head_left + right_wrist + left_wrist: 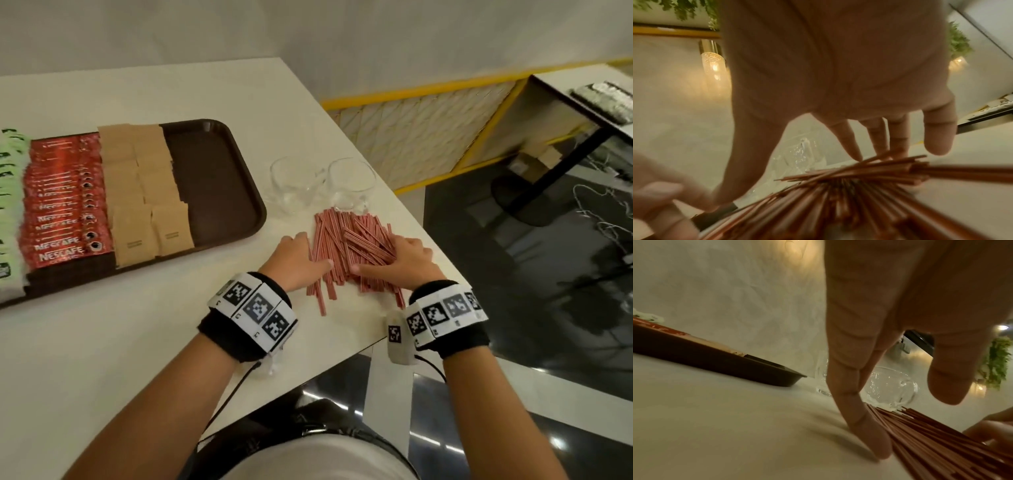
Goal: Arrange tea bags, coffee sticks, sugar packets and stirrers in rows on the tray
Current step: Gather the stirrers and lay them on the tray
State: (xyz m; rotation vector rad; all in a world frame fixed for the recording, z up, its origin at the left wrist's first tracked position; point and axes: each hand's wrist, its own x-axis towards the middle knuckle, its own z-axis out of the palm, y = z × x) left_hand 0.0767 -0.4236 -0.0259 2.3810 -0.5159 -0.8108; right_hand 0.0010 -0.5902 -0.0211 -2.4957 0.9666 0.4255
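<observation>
Stirrers (356,250) lie in a loose reddish heap on the white desk (137,342), at about 3 o'clock from the brown tray (219,178) and well clear of its rim. I have both hands on that heap. My left hand (298,257) sits at its 9 o'clock side, fingers straight and close together, their tips down on the desk against the outermost sticks; the left wrist view shows one fingertip (875,443) touching the surface right beside the stirrers (941,443). My right hand (407,257) lies over the 3 o'clock side, fingers spread and fairly straight, resting on top of the sticks rather than curled around any. From the right wrist view the spread fingers (846,142) reach down to the far ends of the stirrers (859,186), which fan out unevenly, some crossing others.

On the tray I see three rows laid: green tea bags (8,192) at its 9 o'clock edge, red coffee sticks (65,202) next to them, then tan sugar packets (147,192) in two overlapping columns. The strip of tray at 3 o'clock shows bare brown.

Two clear glass cups (322,185) stand side by side on the desk at 12 o'clock from the heap, the right one close to the sticks' far ends.
</observation>
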